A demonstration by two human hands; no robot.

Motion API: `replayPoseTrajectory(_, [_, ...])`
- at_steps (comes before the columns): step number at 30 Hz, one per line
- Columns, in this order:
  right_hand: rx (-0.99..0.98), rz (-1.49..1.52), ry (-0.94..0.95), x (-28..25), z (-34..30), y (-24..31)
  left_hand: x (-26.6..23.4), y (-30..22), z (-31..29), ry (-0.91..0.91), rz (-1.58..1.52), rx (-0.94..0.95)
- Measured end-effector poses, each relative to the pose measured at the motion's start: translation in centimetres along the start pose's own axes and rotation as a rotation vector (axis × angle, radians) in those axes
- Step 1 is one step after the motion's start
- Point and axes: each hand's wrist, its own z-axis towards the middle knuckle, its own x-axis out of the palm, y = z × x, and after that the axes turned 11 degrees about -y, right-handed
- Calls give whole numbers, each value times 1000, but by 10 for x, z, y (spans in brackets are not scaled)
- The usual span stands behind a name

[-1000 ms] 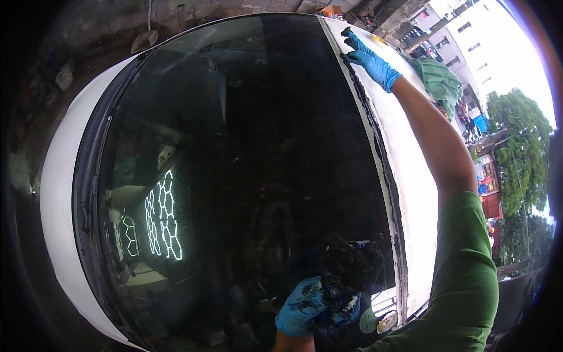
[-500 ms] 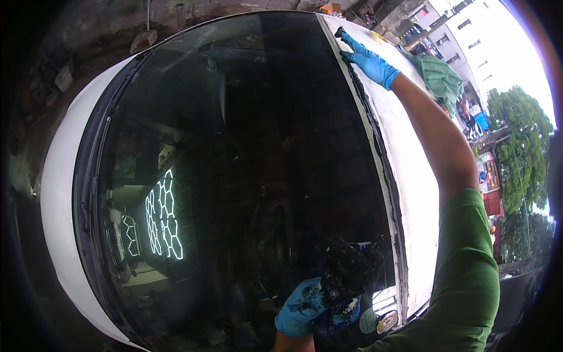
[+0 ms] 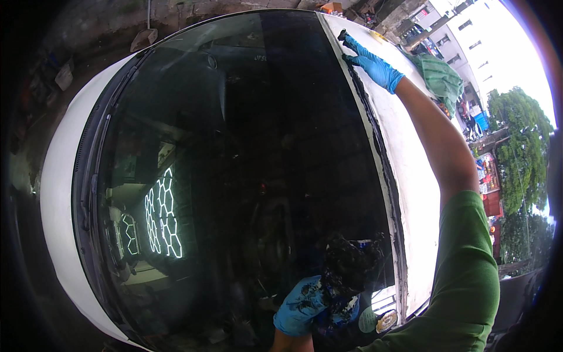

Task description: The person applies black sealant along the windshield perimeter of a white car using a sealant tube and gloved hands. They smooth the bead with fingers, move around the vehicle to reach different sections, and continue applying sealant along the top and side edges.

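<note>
My left hand, in a blue glove smeared with black, is closed on a crumpled bundle coated in black goo; what it is made of I cannot tell. It is over the near end of the dark windshield. At the far end, my right hand reaches to the white roof's edge, its glove blackened at the fingertips. Its forefinger and thumb are stretched out and apart, touching the seam beside the glass. A ragged black sealant strip runs along that seam.
The white roof lies right of the seam, with a green cloth on its far side. Wipers rest along the windshield's left edge, before the white hood. A round sticker is near my left hand.
My right hand has shifted slightly toward me along the roof seam. The left hand and its black bundle stay almost in place.
</note>
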Motion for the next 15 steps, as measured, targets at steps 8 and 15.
replayPoseTrajectory(8, [50,113,54,-4,-19,17,8,-6,6,61,-46,-86])
replayPoseTrajectory(15, [23,121,50,-7,-39,21,11,-3,5,25,28,-5])
